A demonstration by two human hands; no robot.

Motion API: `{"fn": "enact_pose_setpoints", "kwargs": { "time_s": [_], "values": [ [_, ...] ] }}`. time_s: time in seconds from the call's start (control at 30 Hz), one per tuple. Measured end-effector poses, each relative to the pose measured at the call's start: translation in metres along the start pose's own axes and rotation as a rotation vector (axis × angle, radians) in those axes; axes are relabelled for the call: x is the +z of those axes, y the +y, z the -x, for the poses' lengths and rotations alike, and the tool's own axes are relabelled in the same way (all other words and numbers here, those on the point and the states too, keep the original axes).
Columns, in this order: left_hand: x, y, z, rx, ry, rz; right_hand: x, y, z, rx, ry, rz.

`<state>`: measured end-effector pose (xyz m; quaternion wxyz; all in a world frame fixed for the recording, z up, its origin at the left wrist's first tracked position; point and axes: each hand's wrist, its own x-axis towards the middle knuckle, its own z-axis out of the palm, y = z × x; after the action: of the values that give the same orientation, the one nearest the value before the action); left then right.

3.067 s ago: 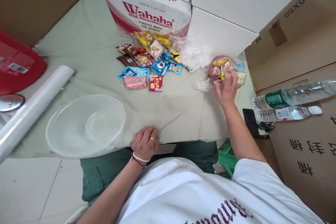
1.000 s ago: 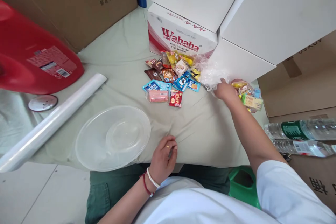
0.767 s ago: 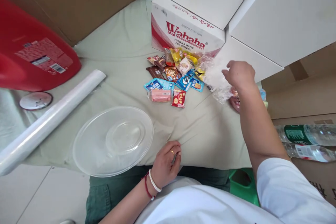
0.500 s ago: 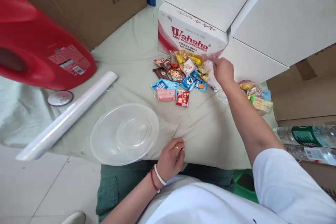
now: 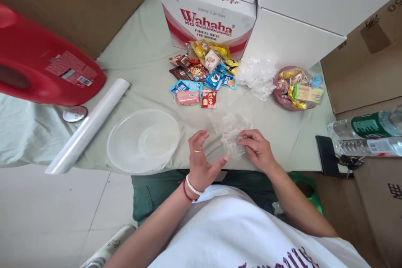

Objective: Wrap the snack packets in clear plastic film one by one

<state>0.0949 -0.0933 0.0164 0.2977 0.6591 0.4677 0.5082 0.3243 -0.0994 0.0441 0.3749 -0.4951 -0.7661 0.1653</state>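
Note:
A crumpled clear plastic bag (image 5: pixel 234 140) is pinched in the fingers of my right hand (image 5: pixel 259 150), low over the cloth near the table's front edge. My left hand (image 5: pixel 202 163) is just left of the bag, thumb and fingers spread, holding nothing. Beyond them lies a pile of wrapped snacks (image 5: pixel 199 73), with a pink packet (image 5: pixel 187 98) and a red packet (image 5: pixel 209 99) at its near side. To the pile's right sits a heap of clear plastic bags (image 5: pixel 257 76). A round translucent plastic lid or shallow dish (image 5: pixel 125 146) rests left of my left hand.
Snacks fill a reddish bowl (image 5: pixel 284 101) at the right. A white plastic roll (image 5: pixel 88 127) and a red jug (image 5: pixel 59 63) are on the left. The Wahaha carton (image 5: pixel 207 19) stands behind the pile. Plastic bottles (image 5: pixel 366 125) lie at the right edge.
My right hand has come back from beside the snack pile with a clear bag. My left hand has lifted slightly and opened its fingers. The view has shifted.

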Motion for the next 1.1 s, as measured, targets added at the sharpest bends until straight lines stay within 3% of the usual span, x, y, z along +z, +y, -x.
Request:
{"fn": "enact_pose_setpoints", "kwargs": {
  "time_s": [0.17, 0.27, 0.33, 0.43, 0.5, 0.57, 0.73, 0.83, 0.93, 1.1],
  "values": [
    [0.022, 0.003, 0.003, 0.182, -0.206, -0.266, 0.020, -0.009, 0.030, 0.090, -0.022, -0.059],
    [0.025, -0.011, 0.006, 0.125, -0.180, -0.228, 0.010, -0.011, 0.033, 0.199, -0.016, -0.121],
    [0.021, -0.020, 0.007, 0.007, -0.110, -0.151, 0.002, -0.005, 0.035, 0.364, 0.125, -0.158],
    [0.013, -0.022, 0.007, -0.122, -0.069, -0.053, -0.007, 0.010, 0.035, 0.754, 0.336, -0.340],
    [0.010, -0.016, 0.008, -0.159, -0.083, 0.002, -0.007, 0.017, 0.032, 0.982, 0.325, -0.584],
    [0.010, -0.009, 0.009, -0.239, -0.100, 0.099, -0.005, 0.019, 0.027, 1.081, 0.272, -0.793],
    [0.015, 0.002, 0.014, -0.622, -0.058, 0.486, 0.006, 0.005, 0.011, 1.065, 0.105, -0.878],
    [0.014, 0.002, 0.018, -0.667, -0.101, 0.533, 0.018, -0.001, 0.002, 1.072, 0.008, -0.854],
    [0.010, 0.002, 0.019, -0.698, -0.130, 0.556, 0.029, 0.001, -0.004, 1.064, 0.053, -0.821],
    [-0.007, 0.007, 0.016, -0.966, 0.180, 0.616, 0.026, 0.013, -0.008, 0.980, 0.258, -0.787]
  ]
}}
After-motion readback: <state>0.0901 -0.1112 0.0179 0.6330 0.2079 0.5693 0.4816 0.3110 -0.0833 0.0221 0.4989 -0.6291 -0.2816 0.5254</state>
